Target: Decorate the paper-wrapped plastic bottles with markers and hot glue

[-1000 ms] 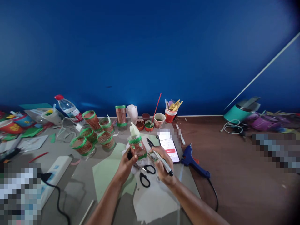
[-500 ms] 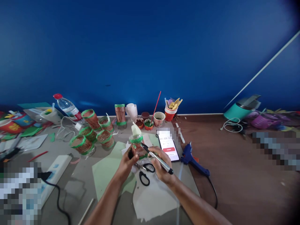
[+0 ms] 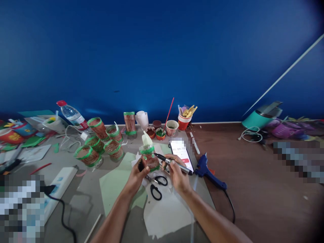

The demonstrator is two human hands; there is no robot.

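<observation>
My left hand (image 3: 138,175) is closed around the lower left side of a brown painted cup (image 3: 151,162) with green bands. Pale paper (image 3: 146,139) sticks up from the cup's top, and small light green spots show on its side. A black object, probably the marker's cap, shows by my left fingers. Gripped in my right hand (image 3: 178,175) is a grey and black marker (image 3: 176,163), its tip close to the cup's right side; contact is hard to tell. Black-handled scissors (image 3: 156,192) lie just below the cup on white paper (image 3: 167,216).
Several painted cups (image 3: 87,156) stand to the left, near a tilted water bottle (image 3: 73,116). Paint pots (image 3: 160,134) and a cup of wooden cutlery (image 3: 184,123) are at the back. A lit phone (image 3: 180,153) and a blue glue gun (image 3: 209,172) lie to the right.
My right hand has shifted slightly right with the marker, and its tip has drawn a little away from the cup's spots. My left hand and the cup stay nearly in place.
</observation>
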